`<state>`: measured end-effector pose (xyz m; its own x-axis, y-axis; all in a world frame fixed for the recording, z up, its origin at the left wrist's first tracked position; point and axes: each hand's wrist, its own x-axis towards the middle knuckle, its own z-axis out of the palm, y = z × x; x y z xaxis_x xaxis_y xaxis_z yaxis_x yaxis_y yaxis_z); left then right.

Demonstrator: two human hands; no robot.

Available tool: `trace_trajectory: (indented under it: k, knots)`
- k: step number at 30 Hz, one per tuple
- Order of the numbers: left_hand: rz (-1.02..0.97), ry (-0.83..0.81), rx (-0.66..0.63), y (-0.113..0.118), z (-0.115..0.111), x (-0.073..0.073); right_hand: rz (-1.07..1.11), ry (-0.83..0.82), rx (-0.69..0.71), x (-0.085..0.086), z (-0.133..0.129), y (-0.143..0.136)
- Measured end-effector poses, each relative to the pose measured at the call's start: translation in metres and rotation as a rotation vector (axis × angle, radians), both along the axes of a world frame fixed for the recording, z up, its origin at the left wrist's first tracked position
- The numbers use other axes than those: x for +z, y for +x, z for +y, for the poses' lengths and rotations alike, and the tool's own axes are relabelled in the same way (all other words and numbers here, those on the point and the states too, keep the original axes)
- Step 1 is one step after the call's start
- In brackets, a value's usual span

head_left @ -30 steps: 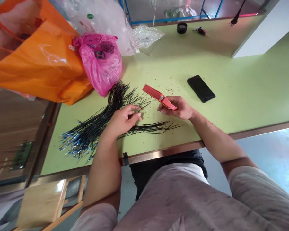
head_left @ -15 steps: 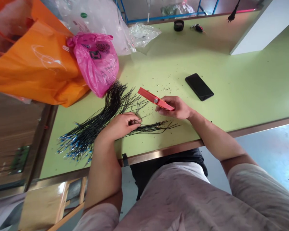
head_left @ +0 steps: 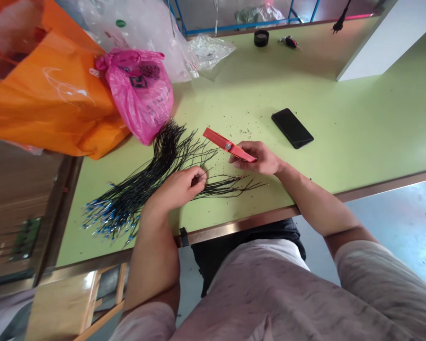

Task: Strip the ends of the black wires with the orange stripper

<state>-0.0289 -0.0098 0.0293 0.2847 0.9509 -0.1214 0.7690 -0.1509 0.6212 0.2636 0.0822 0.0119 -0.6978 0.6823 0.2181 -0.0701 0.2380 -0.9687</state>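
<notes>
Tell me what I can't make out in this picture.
Head view:
Whether the left hand pinches any black wires: its curled fingers hide that.
Contents of the pink plastic bag: its plastic hides them.
Orange bag, left end: cut off by the edge.
Tiny scraps: too small to identify.

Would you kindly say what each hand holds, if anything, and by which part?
The right hand holds the red tool by its handle end; whether the left hand grips any wires cannot be told.

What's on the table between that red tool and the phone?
In the head view, tiny scattered bits lie on the green tabletop between the red tool, held in the right hand, and the phone; they're too small to identify.
</notes>
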Motion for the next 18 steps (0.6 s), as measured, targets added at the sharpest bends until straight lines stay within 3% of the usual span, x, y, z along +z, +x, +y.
trace_trajectory:
  k: [10, 18]
  knots:
    - [0.023, -0.092, -0.071, 0.0016, 0.0023, -0.0071, -0.055, 0.012, -0.015, 0.0032, -0.0031, 0.0003]
    - [0.061, -0.068, -0.078, 0.0080, 0.0026, -0.0071, -0.110, 0.068, -0.018, 0.0050, -0.0036, -0.0002]
